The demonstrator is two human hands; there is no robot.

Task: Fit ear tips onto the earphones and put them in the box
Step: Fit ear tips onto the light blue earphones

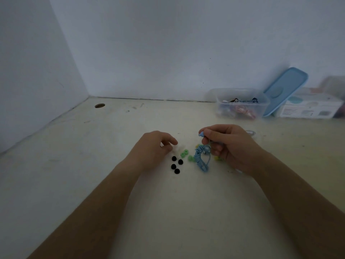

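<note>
My right hand (229, 144) pinches one bud of the blue earphones (201, 159), its tip poking out by my thumb; the bundled blue cord hangs down onto the table. My left hand (155, 147) hovers with fingers curled over faint white ear tips (179, 148); whether it pinches one is unclear. Several black ear tips (175, 165) lie just below it, green ear tips (184, 153) lie between my hands, and yellow ones (217, 158) peek out under my right hand. The clear plastic box (242, 103) stands open at the back right with earphones inside.
The box's blue lid (285, 90) leans against the wall beside a white carton (309, 107). A small shiny round object (251, 132) lies behind my right hand. A cable hole (99, 105) is at the back left. Walls close off the left and back.
</note>
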